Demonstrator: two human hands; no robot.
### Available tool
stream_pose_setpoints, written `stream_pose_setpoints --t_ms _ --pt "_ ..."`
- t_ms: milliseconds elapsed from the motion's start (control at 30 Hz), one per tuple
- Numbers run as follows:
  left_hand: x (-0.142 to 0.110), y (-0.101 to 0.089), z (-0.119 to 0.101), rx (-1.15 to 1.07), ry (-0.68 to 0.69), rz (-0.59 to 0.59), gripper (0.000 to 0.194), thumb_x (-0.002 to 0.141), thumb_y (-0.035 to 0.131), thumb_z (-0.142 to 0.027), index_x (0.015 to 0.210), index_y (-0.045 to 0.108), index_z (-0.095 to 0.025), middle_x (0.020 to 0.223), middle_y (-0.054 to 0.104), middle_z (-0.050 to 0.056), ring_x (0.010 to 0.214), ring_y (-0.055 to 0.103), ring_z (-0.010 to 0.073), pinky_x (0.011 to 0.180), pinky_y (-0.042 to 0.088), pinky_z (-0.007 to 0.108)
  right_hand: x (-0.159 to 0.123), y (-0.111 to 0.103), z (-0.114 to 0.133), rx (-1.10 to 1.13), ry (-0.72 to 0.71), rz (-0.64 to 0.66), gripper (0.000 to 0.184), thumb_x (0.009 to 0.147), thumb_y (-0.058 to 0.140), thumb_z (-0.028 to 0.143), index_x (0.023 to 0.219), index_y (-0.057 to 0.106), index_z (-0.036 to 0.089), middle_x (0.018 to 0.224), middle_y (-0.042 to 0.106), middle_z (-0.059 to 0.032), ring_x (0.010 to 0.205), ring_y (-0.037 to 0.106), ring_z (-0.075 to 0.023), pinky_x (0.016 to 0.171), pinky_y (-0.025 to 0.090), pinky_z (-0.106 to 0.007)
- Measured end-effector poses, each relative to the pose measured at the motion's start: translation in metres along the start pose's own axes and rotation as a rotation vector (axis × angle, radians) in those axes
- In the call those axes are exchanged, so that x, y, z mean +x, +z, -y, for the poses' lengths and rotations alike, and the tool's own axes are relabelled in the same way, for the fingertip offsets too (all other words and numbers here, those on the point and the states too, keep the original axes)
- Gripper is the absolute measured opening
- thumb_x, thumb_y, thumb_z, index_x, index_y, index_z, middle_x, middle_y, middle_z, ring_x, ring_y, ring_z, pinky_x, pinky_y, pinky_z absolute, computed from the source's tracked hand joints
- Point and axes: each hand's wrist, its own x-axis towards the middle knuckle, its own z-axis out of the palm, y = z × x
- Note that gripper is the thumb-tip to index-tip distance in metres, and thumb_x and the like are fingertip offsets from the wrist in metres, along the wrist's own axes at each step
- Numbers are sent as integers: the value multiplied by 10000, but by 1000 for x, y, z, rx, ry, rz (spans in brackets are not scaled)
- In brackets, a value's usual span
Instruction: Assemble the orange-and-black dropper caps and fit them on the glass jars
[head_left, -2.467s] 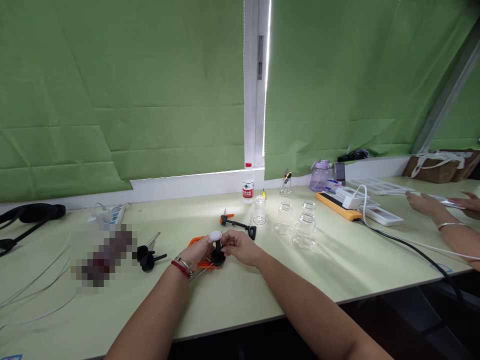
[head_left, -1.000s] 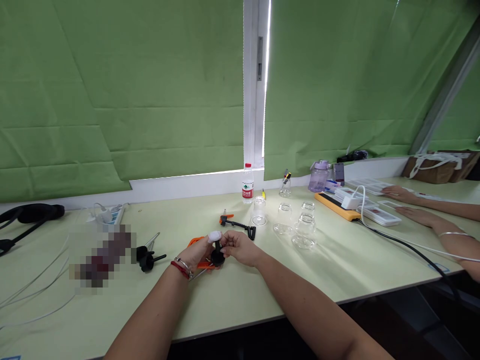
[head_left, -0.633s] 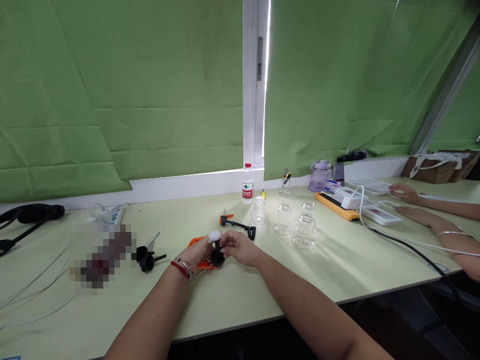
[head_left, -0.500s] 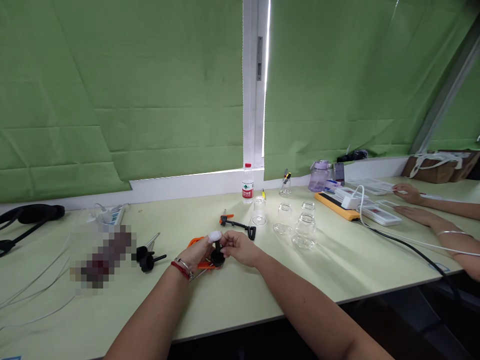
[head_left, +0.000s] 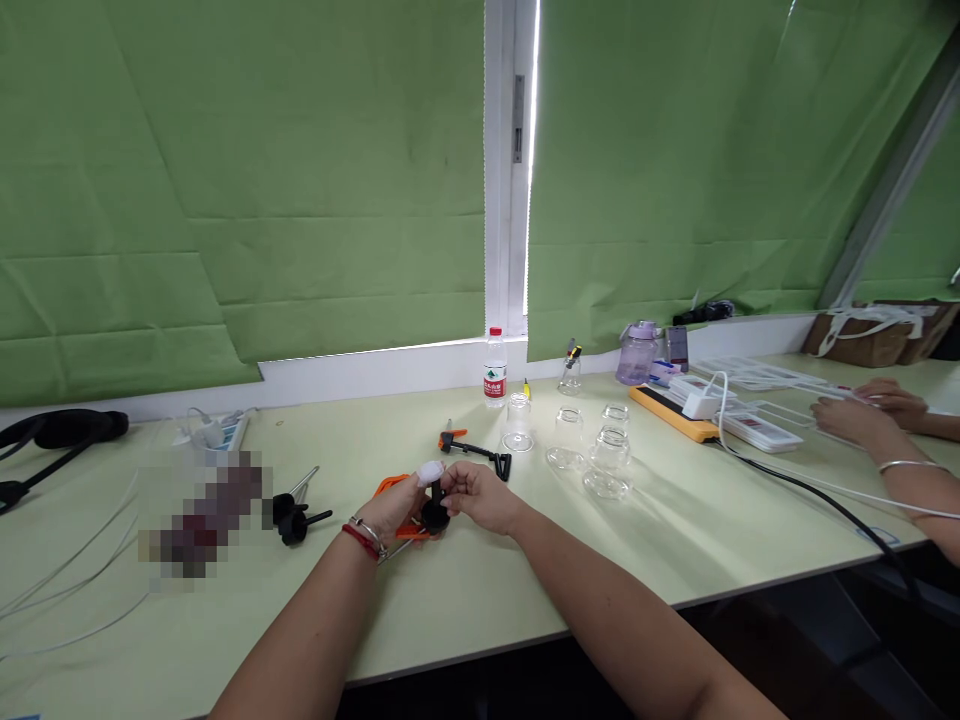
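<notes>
My left hand, with a bracelet and a red cord at the wrist, is closed around a black part with a round base and an upright stem. A white piece sits at the top, by my left thumb; what it is I cannot make out. My right hand pinches the same black part from the right side. Partly hidden by my left hand is an orange frame-like piece, and a thin metal rod shows below it. Just beyond my hands lies a black and orange bar clamp.
Several clear glasses stand right of the clamp. Behind are a red-capped water bottle and a purple jug. Black knobs with rods lie left. An orange-edged power strip and a co-worker's hands are at right.
My hands and the black part look the same. The co-worker's hands at right have drawn back to the right and come together over a clear piece.
</notes>
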Motion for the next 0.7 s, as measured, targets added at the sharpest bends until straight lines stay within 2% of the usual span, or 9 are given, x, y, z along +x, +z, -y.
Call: stream_pose_setpoints --t_ms 233,533,700 --pt "-4 4 -4 45 -17 12 619 731 418 -659 902 626 -101 577 603 82 540 575 208 388 347 247 0 1 0 6 -3 0 293 605 735 246 807 539 167 694 553 35 582 529 -85 603 459 -267" --pt "-9 4 -8 -37 -21 70 628 747 392 -672 1003 582 -130 759 642 107 585 588 206 397 373 254 -1 2 -1 42 -8 14 345 605 759 277 854 545 171 770 567 15 636 537 -91 610 465 -260" --pt "-12 5 -8 -70 -56 42 630 719 408 -702 985 561 -152 807 633 96 596 601 205 393 360 244 -3 3 1 44 -21 12 373 612 762 296 893 551 172 784 571 8 640 533 -89 625 466 -266"
